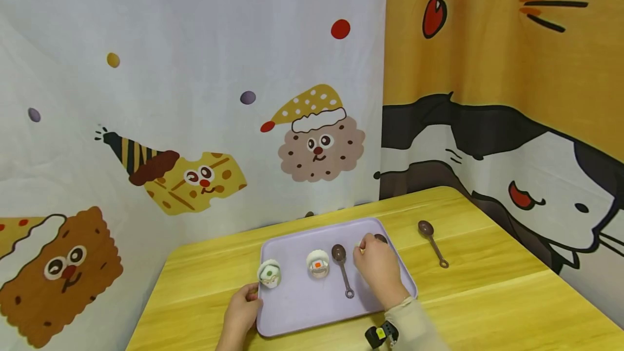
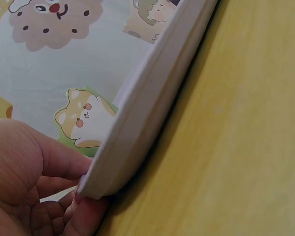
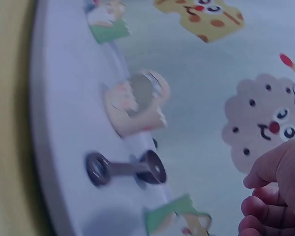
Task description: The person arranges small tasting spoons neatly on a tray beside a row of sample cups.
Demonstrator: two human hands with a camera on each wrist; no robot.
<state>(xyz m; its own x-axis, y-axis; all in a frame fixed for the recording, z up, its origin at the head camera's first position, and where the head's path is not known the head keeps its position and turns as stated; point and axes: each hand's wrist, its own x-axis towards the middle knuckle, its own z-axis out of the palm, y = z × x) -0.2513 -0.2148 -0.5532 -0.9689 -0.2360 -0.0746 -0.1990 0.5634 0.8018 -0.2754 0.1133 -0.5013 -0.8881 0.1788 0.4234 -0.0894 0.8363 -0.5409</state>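
My left hand grips the lilac tray by its left edge, thumb above and fingers below the rim. Over the tray's right part is my right hand, its fingers loosely curled with nothing visible in them. A green-printed cup stands near it in the right wrist view, mostly hidden by the hand in the head view. A cup with an orange spot and a brown spoon are mid-tray. Another cup is by the left edge.
Another brown spoon lies on the wooden table, right of the tray. The dark bowl of a further spoon shows just behind my right hand. Printed curtains hang behind and to the right of the table.
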